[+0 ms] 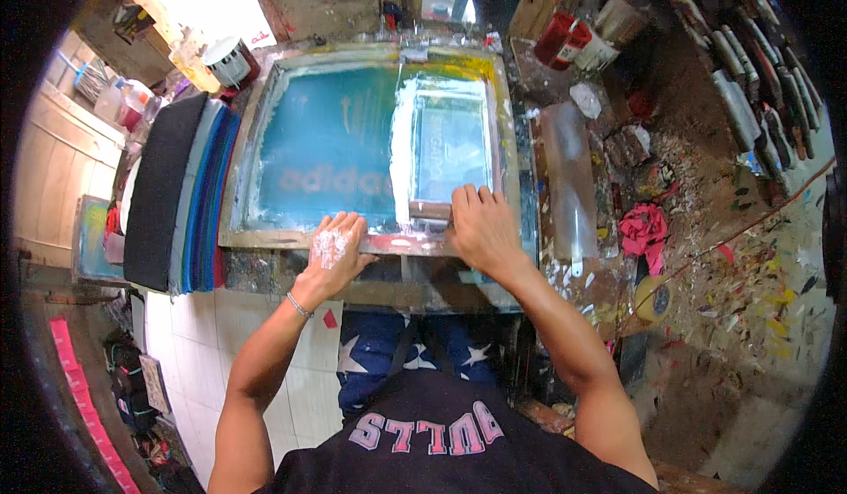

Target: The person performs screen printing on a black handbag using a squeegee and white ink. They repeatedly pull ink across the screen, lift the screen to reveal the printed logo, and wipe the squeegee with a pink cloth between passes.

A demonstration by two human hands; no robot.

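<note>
The squeegee point(430, 213) is at the near end of the screen frame point(242, 163), with its right end under the curled fingers of the right hand point(487, 229), which appear closed around it. The step appears to be a squeegee stroke: apply even pressure across the blade, hold its tilt constant, and keep within the light panel point(448, 141) beyond these fingers. Long axis: crosswise, roughly parallel to the near rail, projecting leftward from the right fingers; the blade's facing cannot be determined. The left hand point(337, 245) rests on the near rail, left of the right fingers; its fingers are bent, and whether they grip cannot be determined. The tabletop point(388, 295) extends bodyward of both hands.
</note>
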